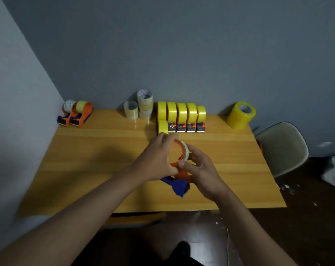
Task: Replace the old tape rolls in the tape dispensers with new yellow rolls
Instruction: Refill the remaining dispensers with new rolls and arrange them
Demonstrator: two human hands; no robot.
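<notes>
Head view: left hand (156,160) and right hand (200,169) both grip the orange-and-blue dispenser (179,179) with its pale roll (185,150), yellow rolls (182,112) at twelve o'clock.

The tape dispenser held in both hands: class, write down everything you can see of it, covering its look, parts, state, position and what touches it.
The tape dispenser looks like plastic, with an orange curved frame and a blue part at its near end. It is held over the middle of the wooden table, blue end toward the person. A pale, whitish tape roll sits in the orange hoop. The left hand holds the frame's left side, while the right hand closes round the roll and frame from the right. Whether it rests on the table is unclear.
</notes>
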